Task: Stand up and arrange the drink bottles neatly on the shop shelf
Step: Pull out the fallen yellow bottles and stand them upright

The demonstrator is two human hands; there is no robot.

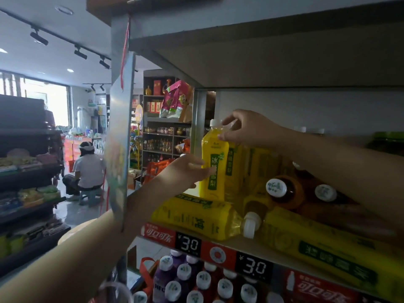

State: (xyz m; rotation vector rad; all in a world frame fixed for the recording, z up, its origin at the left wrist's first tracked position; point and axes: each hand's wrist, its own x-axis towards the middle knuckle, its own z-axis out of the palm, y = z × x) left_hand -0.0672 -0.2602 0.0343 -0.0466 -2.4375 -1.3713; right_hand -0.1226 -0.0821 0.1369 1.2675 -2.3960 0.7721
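Observation:
A yellow drink bottle (213, 162) with a white cap stands upright at the left end of the shop shelf (258, 246). My left hand (185, 171) grips its body from the left. My right hand (244, 129) pinches it at the neck, just below the cap. More yellow bottles stand behind it. Two yellow bottles lie on their sides at the shelf front: one (196, 217) on the left, one (328, 254) on the right. Two brown bottles (284, 189) lie with their caps toward me.
A price strip (218, 252) with "3.0" tags runs along the shelf edge. Below it stand several purple bottles (175, 278). The upper shelf board (262, 57) hangs close above. A hanging sign (120, 136) is at the shelf's left post. A person sits on a stool (87, 171) in the aisle.

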